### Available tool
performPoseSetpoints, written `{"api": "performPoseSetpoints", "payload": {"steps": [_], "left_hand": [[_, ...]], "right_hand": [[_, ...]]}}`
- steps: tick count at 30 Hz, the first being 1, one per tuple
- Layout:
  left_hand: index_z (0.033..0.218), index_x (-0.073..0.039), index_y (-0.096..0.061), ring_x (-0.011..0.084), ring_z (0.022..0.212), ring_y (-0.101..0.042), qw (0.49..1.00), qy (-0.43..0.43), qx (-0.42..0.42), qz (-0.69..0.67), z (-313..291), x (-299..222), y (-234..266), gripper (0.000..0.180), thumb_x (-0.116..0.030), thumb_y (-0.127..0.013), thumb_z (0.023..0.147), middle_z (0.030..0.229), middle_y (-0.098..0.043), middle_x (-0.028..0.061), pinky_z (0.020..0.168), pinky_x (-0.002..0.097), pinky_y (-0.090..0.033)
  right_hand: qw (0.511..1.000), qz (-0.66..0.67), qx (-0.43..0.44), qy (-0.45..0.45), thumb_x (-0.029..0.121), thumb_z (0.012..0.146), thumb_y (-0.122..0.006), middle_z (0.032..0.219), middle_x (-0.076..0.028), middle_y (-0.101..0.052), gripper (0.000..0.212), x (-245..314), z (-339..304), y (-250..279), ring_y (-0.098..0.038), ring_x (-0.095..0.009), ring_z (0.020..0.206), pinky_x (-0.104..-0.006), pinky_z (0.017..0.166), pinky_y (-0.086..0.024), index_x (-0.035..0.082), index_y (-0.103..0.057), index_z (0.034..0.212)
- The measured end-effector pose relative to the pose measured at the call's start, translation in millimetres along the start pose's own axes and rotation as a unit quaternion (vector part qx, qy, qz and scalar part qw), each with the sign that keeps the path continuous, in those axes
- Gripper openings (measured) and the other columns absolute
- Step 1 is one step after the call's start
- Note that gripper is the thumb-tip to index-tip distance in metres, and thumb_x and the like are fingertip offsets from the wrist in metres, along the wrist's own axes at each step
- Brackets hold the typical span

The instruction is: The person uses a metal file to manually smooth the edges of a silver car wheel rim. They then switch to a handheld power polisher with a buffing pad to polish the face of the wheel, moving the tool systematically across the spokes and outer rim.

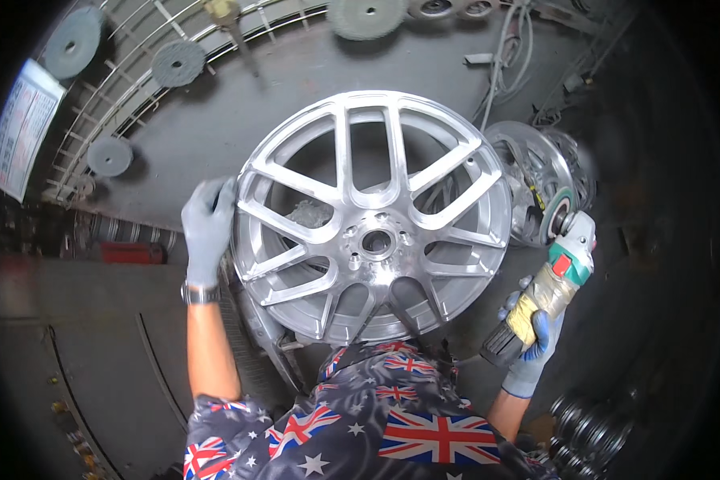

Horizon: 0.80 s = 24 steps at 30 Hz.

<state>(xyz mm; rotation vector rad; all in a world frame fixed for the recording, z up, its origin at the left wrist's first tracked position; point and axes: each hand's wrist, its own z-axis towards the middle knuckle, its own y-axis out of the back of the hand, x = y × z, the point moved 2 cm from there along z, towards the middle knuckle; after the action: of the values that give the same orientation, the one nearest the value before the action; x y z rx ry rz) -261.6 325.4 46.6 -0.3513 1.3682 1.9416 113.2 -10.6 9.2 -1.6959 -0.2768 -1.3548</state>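
Note:
A bare silver alloy wheel (388, 260), its spokes paired and its centre bored, lies face up before my body. My left hand (208, 220), in a grey glove, is closed on the left edge of its rim; the fingertips are partly hidden there. To the right of the wheel, my right hand (542, 336), in a grey and blue glove, wraps round the body of an angle grinder (554, 290). Tape covers part of the grinder, and its head is green and silver. The grinder's round disc (560, 210) stands apart from the wheel, just beyond its right edge.
Several grey abrasive discs (178, 64) hang on a wire rack (108, 96) at the back left, near a printed sheet (26, 128). More wheels (536, 156) stand behind the grinder. A looped cable (528, 52) hangs at the back right. Stacked metal rings (588, 432) lie at the lower right.

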Motion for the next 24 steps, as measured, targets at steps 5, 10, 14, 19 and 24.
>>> {"api": "performPoseSetpoints", "payload": {"steps": [5, 10, 14, 19, 24], "left_hand": [[0.103, 0.001, -0.071, 0.0211, 0.087, -0.063, 0.980, 0.111, -0.164, 0.024, -113, 15, 32, 0.010, -0.006, -0.068, 0.095, 0.098, -0.067, 0.0107, 0.083, 0.0347, -0.052], [0.116, -0.003, -0.072, 0.0174, 0.103, -0.065, 0.911, 0.174, 0.010, -0.373, -158, -65, -20, 0.022, -0.019, -0.066, 0.102, 0.109, -0.069, 0.0077, 0.094, 0.0344, -0.051], [0.146, -0.003, -0.050, 0.0214, 0.115, -0.063, 0.730, 0.179, 0.048, -0.658, -157, -94, -65, 0.046, -0.029, -0.056, 0.108, 0.127, -0.064, 0.0086, 0.106, 0.0370, -0.047], [0.153, -0.001, -0.043, 0.0298, 0.127, -0.063, 0.572, 0.215, -0.028, -0.791, -151, -62, -68, 0.063, -0.042, -0.054, 0.106, 0.142, -0.058, 0.0170, 0.109, 0.0478, -0.050], [0.156, -0.001, -0.039, 0.0287, 0.131, -0.060, 0.585, 0.148, -0.042, -0.796, -141, -58, -80, 0.068, -0.045, -0.053, 0.106, 0.146, -0.056, 0.0151, 0.110, 0.0467, -0.049]], "right_hand": [[0.995, -0.032, 0.093, -0.032, 0.029, 0.095, -0.072, 0.125, -0.022, -0.061, 0.072, -8, 35, -49, -0.069, -0.031, 0.097, -0.0424, 0.075, -0.065, -0.001, -0.037, 0.152], [0.949, -0.115, 0.234, -0.175, 0.033, 0.091, -0.076, 0.120, -0.021, -0.066, 0.078, -32, 59, -127, -0.072, -0.028, 0.098, -0.0414, 0.079, -0.064, 0.000, -0.040, 0.151], [0.873, -0.269, 0.402, -0.065, 0.019, 0.091, -0.075, 0.141, -0.023, -0.060, 0.093, -57, 52, -208, -0.066, -0.032, 0.124, -0.0388, 0.107, -0.050, 0.001, -0.022, 0.165], [0.754, -0.375, 0.540, -0.021, 0.016, 0.088, -0.076, 0.150, -0.031, -0.053, 0.098, -88, 35, -253, -0.054, -0.040, 0.140, -0.0432, 0.116, -0.042, 0.002, -0.019, 0.167], [0.731, -0.405, 0.549, -0.012, 0.016, 0.087, -0.076, 0.146, -0.032, -0.055, 0.098, -93, 46, -261, -0.057, -0.042, 0.136, -0.0445, 0.113, -0.045, 0.001, -0.020, 0.166]]}}
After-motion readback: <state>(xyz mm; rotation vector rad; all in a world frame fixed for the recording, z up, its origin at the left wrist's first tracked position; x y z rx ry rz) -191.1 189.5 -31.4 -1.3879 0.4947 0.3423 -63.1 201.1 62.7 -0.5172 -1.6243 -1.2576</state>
